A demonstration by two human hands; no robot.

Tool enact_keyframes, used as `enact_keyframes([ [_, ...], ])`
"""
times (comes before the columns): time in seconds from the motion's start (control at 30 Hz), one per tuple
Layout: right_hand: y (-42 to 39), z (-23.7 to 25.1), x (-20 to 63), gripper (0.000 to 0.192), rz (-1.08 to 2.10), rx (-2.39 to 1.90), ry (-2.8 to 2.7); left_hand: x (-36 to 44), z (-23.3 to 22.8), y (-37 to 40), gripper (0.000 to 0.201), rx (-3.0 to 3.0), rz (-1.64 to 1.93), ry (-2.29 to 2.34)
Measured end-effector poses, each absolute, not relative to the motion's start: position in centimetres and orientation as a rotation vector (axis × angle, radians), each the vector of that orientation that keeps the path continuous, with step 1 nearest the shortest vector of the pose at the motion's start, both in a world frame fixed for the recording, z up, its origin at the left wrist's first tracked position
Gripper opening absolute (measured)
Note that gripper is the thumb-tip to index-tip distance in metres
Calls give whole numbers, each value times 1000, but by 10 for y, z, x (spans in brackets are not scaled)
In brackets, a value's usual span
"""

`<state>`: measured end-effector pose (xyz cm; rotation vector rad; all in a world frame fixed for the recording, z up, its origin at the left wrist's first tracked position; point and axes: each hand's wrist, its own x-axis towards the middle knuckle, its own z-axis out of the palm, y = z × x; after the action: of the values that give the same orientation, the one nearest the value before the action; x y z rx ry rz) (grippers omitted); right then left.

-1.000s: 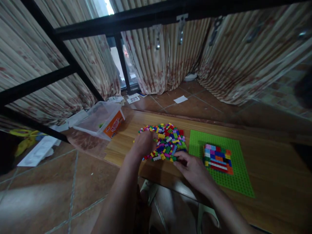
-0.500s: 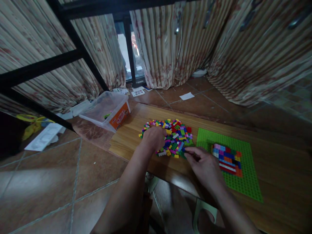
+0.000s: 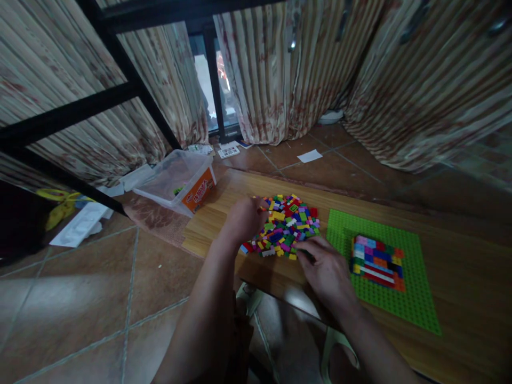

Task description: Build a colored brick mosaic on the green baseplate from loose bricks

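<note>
A pile of small colourful building bricks [image 3: 286, 226] is spread on the wooden table. At its left edge is my left hand [image 3: 245, 217], fingers curled down among the bricks; whatever they hold is hidden. My right hand [image 3: 325, 266] reaches to the near right edge of the pile, with thumb and forefinger brought together. What lies between those fingertips is too small to make out. To the right of that hand, a green baseplate [image 3: 420, 288] carries a flat block of multicoloured bricks [image 3: 376, 261] with white and red strips along its near side.
The wooden table [image 3: 468, 277] runs across to the right. Beyond its left end stands a clear plastic box [image 3: 160, 181] with an orange label and a few green pieces inside. White packaging [image 3: 78, 226] lies on the tiled floor; curtains [image 3: 260, 80] hang behind. A pale stool [image 3: 332, 346] is below.
My left hand has shifted left across the pile, uncovering bricks in the middle. The right hand has moved slightly left along the pile's near edge. The view has turned a little.
</note>
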<state>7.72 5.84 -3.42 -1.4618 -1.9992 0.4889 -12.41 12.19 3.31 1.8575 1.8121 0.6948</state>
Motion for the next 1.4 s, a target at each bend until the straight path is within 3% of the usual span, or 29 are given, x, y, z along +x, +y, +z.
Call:
enact_keyframes([
  [0.37,51,-39,38,20,538,-1248,-2109,-144,31,131,25,1504,1388,1776],
  [0.7,52,-39,27,8,474,-1339,-2254,-141,31,131,22,1481,1332,1740],
  [1.4,55,-42,28,11,410,-1364,-2216,-134,33,131,22,1490,1280,1693],
])
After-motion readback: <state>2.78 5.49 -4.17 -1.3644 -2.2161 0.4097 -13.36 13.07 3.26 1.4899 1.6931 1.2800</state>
